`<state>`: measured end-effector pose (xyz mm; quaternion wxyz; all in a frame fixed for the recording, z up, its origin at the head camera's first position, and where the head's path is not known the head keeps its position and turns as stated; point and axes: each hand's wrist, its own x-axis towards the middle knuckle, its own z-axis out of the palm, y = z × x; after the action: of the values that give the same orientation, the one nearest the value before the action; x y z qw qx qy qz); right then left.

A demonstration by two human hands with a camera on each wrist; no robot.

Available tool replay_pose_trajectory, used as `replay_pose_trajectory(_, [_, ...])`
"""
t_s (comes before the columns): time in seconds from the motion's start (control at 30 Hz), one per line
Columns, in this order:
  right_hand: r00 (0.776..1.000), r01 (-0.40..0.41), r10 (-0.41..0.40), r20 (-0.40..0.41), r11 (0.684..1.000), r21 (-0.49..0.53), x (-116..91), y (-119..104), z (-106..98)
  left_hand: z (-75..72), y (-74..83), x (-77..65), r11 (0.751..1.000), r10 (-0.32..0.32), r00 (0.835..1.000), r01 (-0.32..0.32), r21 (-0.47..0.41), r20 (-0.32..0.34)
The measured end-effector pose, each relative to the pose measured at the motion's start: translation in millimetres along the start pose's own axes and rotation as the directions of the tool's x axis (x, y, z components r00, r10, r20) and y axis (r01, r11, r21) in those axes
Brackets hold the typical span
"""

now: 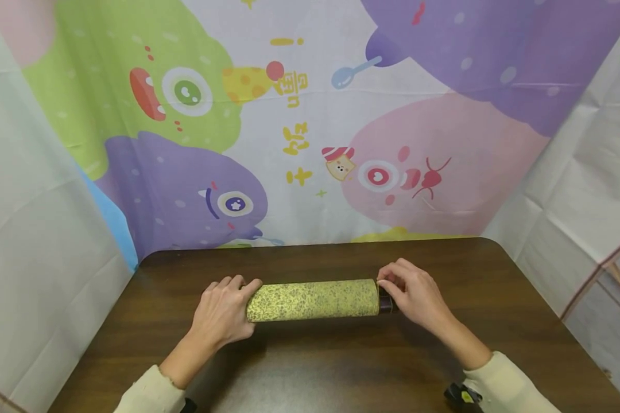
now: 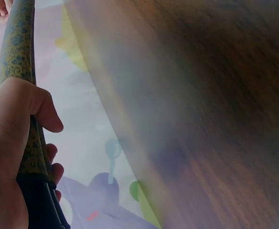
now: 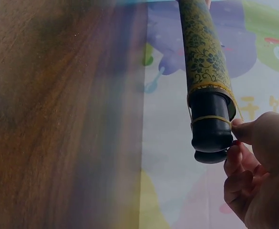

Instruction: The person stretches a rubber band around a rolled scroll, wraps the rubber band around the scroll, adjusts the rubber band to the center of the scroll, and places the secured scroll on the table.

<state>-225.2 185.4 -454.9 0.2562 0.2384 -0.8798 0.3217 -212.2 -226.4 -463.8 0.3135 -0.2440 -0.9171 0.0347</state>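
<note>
A dark wooden table point(image 1: 320, 367) spreads below a cartoon-printed cloth point(image 1: 310, 212) at twelve o'clock, with pale cloth point(image 1: 31, 229) at ten and two. Over the wood, the yellow patterned scroll point(image 1: 315, 300) runs from nine to three, its nine-o'clock end gripped by the left hand point(image 1: 223, 314) with curled fingers. At three, the right hand point(image 1: 415, 292) bends thumb and fingers beside the dark rod ends point(image 3: 211, 138); I cannot tell whether they pinch the yellow cord point(image 3: 210, 117) there.

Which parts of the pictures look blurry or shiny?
Head view: pale shine on the table; left wrist view: blurry, milky haze across it; right wrist view: hazy near the table's edge, but the patterned scroll looks clearer.
</note>
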Motion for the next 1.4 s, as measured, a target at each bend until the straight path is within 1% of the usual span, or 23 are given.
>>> replay_pose_trajectory(0.13, [1.0, -0.005, 0.006, -0.007, 1.0, 0.017, -0.3, 0.7, 0.8, 1.0, -1.0, -1.1, 1.0, 0.03, 1.0, -0.03, -0.007, -0.003])
replay_pose_trajectory(0.4, [1.0, -0.005, 0.005, -0.011, 1.0, 0.027, -0.7, 1.7, 1.3, 2.3, -5.1, -2.3, 0.996, 0.093, 0.995, -0.093, 0.005, -0.046])
replay_pose_trajectory(0.7, [1.0, -0.012, 0.012, 0.002, 0.999, 0.033, -1.4, 1.4, 1.2, 1.7, -4.7, -1.3, 0.99, 0.137, 0.989, -0.137, -0.013, -0.057])
replay_pose_trajectory(0.9, [1.0, -0.018, 0.017, 0.022, 0.999, 0.032, -2.0, 2.1, 1.2, 2.3, -4.0, -1.1, 0.986, 0.162, 0.983, -0.164, -0.026, -0.085])
replay_pose_trajectory(1.0, [0.999, -0.022, 0.021, 0.039, 0.999, 0.025, -1.9, 2.1, 1.1, 2.0, -3.9, -1.1, 0.983, 0.175, 0.979, -0.179, -0.034, -0.106])
replay_pose_trajectory(1.13, [0.996, -0.04, 0.038, 0.083, 0.999, 0.016, -1.5, 1.5, 0.4, 1.7, -4.1, -0.9, 0.98, 0.191, 0.973, -0.197, -0.03, -0.128])
replay_pose_trajectory(1.27, [0.987, -0.073, 0.073, 0.146, 0.997, -0.001, -1.3, 0.0, -1.2, 1.3, -4.7, -1.1, 0.977, 0.209, 0.968, -0.212, -0.01, -0.137])
replay_pose_trajectory(1.4, [0.978, -0.094, 0.096, 0.184, 0.995, -0.018, -1.3, -1.1, -1.7, 0.6, -4.5, -0.6, 0.974, 0.224, 0.964, -0.226, 0.005, -0.146])
